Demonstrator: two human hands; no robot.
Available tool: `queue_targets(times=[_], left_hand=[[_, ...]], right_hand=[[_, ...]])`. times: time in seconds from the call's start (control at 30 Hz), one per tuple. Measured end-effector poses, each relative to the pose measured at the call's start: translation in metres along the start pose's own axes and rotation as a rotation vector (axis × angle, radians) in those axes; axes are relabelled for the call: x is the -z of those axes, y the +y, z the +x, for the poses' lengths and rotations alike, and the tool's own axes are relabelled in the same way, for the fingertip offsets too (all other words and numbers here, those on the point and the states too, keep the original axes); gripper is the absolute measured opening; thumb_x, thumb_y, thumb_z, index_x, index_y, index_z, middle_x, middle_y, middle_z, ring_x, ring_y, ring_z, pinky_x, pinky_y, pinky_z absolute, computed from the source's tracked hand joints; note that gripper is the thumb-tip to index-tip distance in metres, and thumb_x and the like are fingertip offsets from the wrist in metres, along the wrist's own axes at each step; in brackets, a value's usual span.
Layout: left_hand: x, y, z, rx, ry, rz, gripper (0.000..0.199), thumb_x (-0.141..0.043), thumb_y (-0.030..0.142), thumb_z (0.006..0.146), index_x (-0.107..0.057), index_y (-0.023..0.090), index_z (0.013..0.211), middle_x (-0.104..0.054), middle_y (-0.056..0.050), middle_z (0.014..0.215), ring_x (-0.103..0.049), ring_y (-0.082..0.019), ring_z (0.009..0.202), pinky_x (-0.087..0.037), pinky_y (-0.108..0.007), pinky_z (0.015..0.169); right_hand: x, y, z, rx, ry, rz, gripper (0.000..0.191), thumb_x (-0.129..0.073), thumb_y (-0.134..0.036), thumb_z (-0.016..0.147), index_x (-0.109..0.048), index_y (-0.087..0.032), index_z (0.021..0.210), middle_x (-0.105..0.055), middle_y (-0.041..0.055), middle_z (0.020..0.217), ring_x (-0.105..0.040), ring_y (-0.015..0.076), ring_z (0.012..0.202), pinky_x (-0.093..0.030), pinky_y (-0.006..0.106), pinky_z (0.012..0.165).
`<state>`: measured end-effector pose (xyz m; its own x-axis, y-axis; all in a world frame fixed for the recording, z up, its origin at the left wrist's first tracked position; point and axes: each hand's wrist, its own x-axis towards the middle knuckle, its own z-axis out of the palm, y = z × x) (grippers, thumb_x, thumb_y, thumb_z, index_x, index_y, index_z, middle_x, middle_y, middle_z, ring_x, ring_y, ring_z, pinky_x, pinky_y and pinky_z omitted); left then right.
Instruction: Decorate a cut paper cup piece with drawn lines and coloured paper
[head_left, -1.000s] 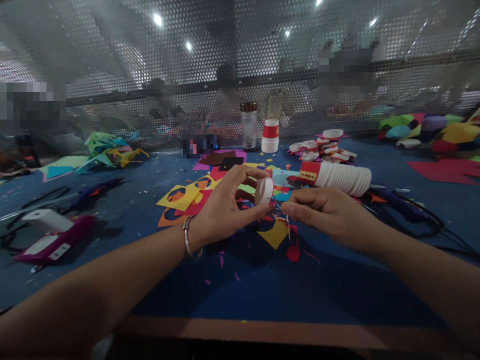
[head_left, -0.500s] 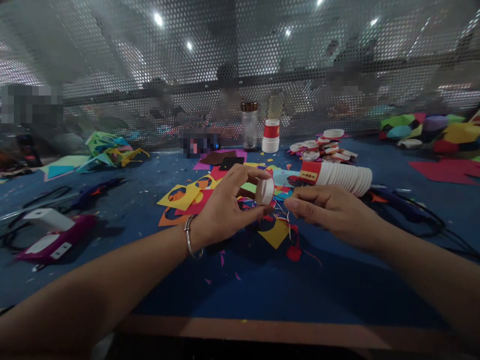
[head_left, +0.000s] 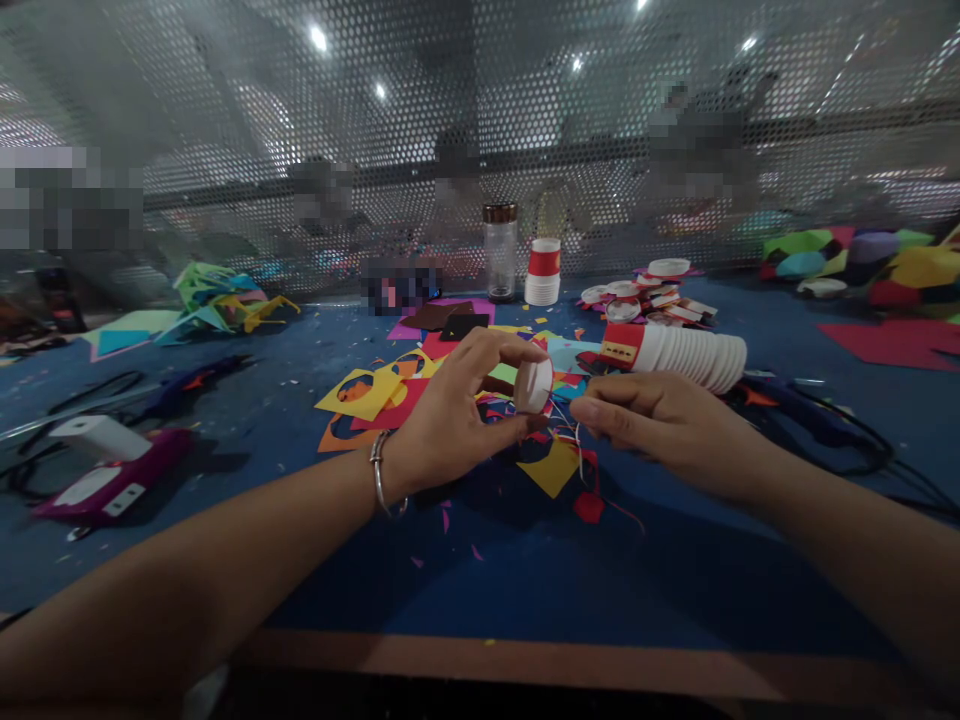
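Has just turned the small round white paper piece with a red edge [head_left: 537, 388] very slightly, showing a little more of that edge on the right than a second ago, with hardly any shift in place. Judging by so small a change, probably means fine handling close to the rim rather than any larger move.

Holds the piece raised near the middle of the scene, on edge, above loose scraps of coloured paper [head_left: 364, 393] on the blue tabletop [head_left: 600, 590]. Grips it with the left hand [head_left: 457, 400], thumb below, forefinger over the top, wrist ringed by a silver-coloured metal bangle [head_left: 377, 470], forearm slanting in from the near left.

Brings the right hand [head_left: 652, 415] in from the near right, fingers curled and closed against the thumb, tips pointing left, just beside the piece, with no contact visible. Cannot tell whether gripping the thin pale strand [head_left: 580, 440] hanging below the fingertips, too fine to follow.

Has a lying stack of nested white paper cups with a red band [head_left: 686, 355] just beyond the right hand, and a notched yellow paper scrap [head_left: 551, 472] below, on the near side, between both hands
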<state>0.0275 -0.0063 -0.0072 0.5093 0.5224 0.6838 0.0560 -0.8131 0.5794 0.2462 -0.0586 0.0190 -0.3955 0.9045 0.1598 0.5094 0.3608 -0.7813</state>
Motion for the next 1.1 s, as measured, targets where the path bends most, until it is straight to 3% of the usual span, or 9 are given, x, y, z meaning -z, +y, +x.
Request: queue_targets(times=[0.43,0.67,0.93,1.1], left_hand=[[0.0003,0.0006,0.0001,-0.047,0.0,0.006,0.044,-0.079,0.012,0.077,-0.06,0.022,0.116,-0.058,-0.006,0.117,-0.059,-0.017,0.109,-0.06,-0.028,0.084],[0.0021,0.003,0.0017,-0.136,0.026,0.118,0.04,-0.077,0.015,0.079,-0.06,0.023,0.114,-0.062,-0.006,0.116,-0.057,-0.019,0.112,-0.06,-0.029,0.084],[-0.0014,-0.0008,-0.0001,0.061,0.006,-0.05,0.042,-0.08,0.018,0.077,-0.059,0.022,0.113,-0.057,-0.005,0.111,-0.063,-0.016,0.099,-0.061,-0.029,0.079],[-0.0009,-0.0004,0.0001,0.08,0.004,-0.065,0.042,-0.08,0.02,0.076,-0.059,0.022,0.112,-0.057,-0.006,0.112,-0.063,-0.017,0.099,-0.061,-0.029,0.079]], right_hand=[[0.0016,-0.0062,0.0002,0.02,-0.015,-0.012,0.056,-0.05,-0.066,0.091,-0.041,-0.021,0.059,-0.031,-0.0054,0.059,-0.029,0.0103,0.054,-0.026,0.027,0.05],[0.0021,-0.0068,-0.0008,0.034,-0.024,0.008,0.055,-0.05,-0.064,0.092,-0.04,-0.021,0.059,-0.03,-0.006,0.058,-0.027,0.01,0.053,-0.025,0.026,0.05],[0.0007,-0.0045,0.0011,-0.024,-0.016,0.036,0.053,-0.055,-0.065,0.089,-0.044,-0.021,0.06,-0.033,-0.0055,0.06,-0.031,0.0103,0.055,-0.027,0.026,0.052],[-0.0001,-0.0036,0.0018,-0.034,-0.025,0.034,0.057,-0.052,-0.069,0.088,-0.042,-0.021,0.059,-0.032,-0.0052,0.06,-0.03,0.0104,0.055,-0.027,0.026,0.052]])
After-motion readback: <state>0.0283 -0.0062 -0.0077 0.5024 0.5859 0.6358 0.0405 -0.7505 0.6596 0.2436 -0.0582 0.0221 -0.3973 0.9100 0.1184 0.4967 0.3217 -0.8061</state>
